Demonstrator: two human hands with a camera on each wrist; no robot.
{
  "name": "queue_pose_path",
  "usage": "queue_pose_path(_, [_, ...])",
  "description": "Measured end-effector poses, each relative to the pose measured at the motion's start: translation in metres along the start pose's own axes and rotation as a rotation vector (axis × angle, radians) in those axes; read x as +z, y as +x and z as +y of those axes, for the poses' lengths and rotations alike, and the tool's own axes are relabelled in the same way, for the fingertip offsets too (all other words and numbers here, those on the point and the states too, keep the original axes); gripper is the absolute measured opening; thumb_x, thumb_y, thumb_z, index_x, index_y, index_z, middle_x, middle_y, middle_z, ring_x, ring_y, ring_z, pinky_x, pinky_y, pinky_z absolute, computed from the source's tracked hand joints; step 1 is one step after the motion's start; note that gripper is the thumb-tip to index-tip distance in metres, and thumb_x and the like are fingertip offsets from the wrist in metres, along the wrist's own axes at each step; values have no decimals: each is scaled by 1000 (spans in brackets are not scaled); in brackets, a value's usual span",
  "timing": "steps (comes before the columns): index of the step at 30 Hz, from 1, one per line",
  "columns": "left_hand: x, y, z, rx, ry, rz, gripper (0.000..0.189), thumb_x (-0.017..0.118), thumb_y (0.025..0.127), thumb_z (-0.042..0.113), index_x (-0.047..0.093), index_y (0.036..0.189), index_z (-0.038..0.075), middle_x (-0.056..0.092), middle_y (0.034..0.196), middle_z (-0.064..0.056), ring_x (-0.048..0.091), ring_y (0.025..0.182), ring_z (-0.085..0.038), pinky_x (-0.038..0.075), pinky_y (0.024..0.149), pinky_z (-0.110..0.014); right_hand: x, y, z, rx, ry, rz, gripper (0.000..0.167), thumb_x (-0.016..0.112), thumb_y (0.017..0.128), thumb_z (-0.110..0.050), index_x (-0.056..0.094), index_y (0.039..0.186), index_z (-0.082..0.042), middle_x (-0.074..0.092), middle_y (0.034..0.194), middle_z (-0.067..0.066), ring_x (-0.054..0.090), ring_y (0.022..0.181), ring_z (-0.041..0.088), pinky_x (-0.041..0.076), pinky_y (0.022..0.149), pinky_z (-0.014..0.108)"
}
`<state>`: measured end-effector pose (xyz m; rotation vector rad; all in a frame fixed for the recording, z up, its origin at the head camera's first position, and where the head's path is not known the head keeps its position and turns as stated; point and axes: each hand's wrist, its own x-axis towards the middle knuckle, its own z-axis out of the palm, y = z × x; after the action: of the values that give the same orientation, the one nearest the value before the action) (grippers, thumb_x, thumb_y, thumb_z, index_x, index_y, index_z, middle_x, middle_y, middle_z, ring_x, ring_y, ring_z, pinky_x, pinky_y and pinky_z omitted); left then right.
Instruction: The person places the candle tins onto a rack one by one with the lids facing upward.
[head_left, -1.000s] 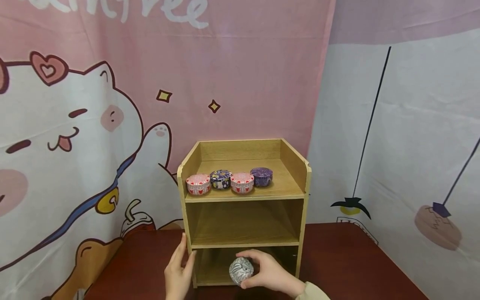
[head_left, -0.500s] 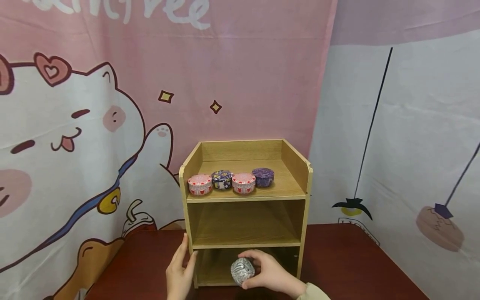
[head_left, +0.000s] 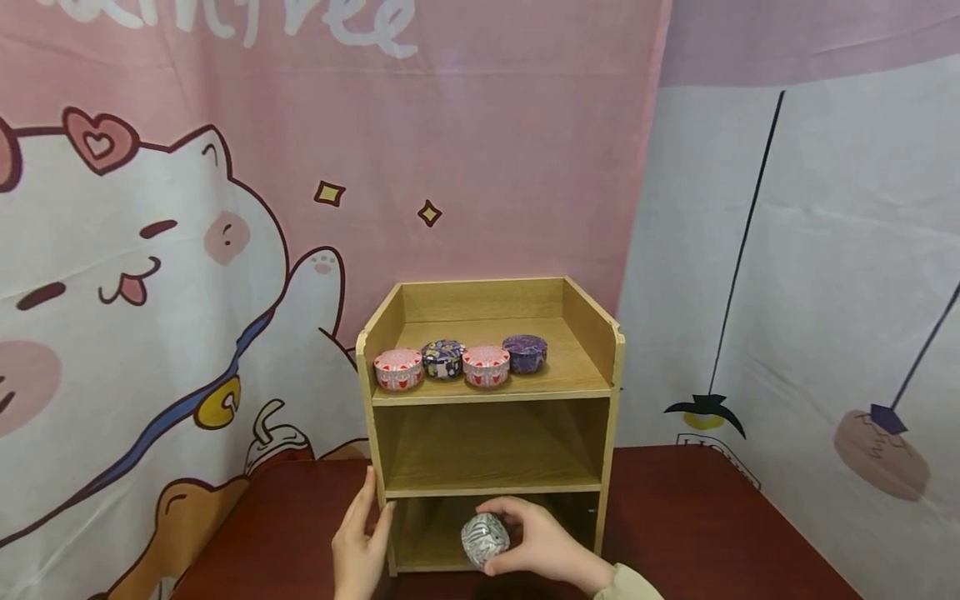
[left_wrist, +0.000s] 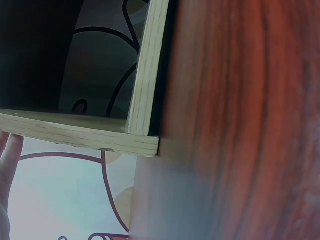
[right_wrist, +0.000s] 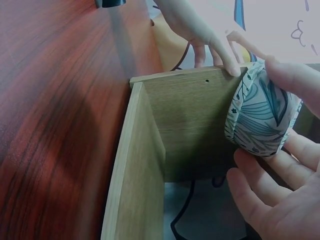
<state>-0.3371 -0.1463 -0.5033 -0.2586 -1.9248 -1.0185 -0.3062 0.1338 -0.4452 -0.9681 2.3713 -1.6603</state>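
A small round tin [head_left: 485,541] with a grey-green leaf pattern is tilted on its side in front of the shelf's bottom compartment. My right hand [head_left: 543,546] holds this tin [right_wrist: 265,112] between thumb and fingertips. The wooden shelf [head_left: 491,492] stands on the table, its lower two compartments facing me. At its left side panel is my left hand [head_left: 358,542], fingers along the outside and thumb at the front edge. In the right wrist view the left hand [right_wrist: 200,30] has the panel edge between thumb and fingers. Only its fingertips [left_wrist: 12,145] show in the left wrist view.
On the top shelf sit two pink heart-patterned tins [head_left: 399,369], a navy floral tin [head_left: 443,359] and a purple tin [head_left: 525,354]. The red-brown table [head_left: 690,517] extends to both sides. A printed cloth [head_left: 487,167] hangs behind.
The head view has shifted very slightly. Both hands, the held tin and the shelf stay practically where they were.
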Motion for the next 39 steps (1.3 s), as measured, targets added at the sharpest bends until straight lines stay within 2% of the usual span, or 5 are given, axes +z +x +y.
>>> queue_pose_path(8, [-1, -1, 2, -17, 8, -12, 76, 78, 79, -2, 48, 146, 20, 60, 129, -14, 62, 103, -30, 44, 49, -12, -3, -1, -4, 0, -47, 16, 58, 85, 73, -15, 62, 126, -12, 64, 106, 0, 61, 85, 10, 55, 70, 27])
queue_pose_path(16, [-1, -1, 2, -34, 12, -27, 77, 77, 80, -2, 46, 147, 20, 60, 130, -15, 63, 103, -31, 45, 50, -12, -3, -1, -7, 25, -24, 20, 57, 84, 75, -14, 61, 126, -10, 64, 106, 3, 63, 85, 13, 54, 71, 27])
queue_pose_path(26, [-1, -1, 1, -25, -4, -23, 74, 78, 78, -3, 49, 144, 14, 59, 130, -15, 63, 103, -31, 42, 46, -13, -6, -1, -13, 26, -4, 36, 59, 83, 75, -13, 59, 128, -10, 63, 106, 6, 63, 88, 14, 55, 74, 31])
queue_pose_path(34, [1, 1, 0, 52, -1, 19, 78, 79, 75, -6, 50, 144, 13, 61, 128, -16, 60, 104, -30, 39, 43, -13, -5, -2, -15, -39, 6, 38, 61, 83, 76, -13, 59, 132, -11, 61, 121, 13, 64, 94, 14, 55, 77, 28])
queue_pose_path(39, [1, 1, -2, 71, -4, 32, 79, 80, 74, -7, 50, 144, 15, 61, 129, -14, 56, 110, -18, 39, 45, -13, -6, -3, -17, -47, 3, 63, 59, 84, 74, -11, 61, 128, -11, 61, 119, 14, 64, 92, 14, 55, 75, 29])
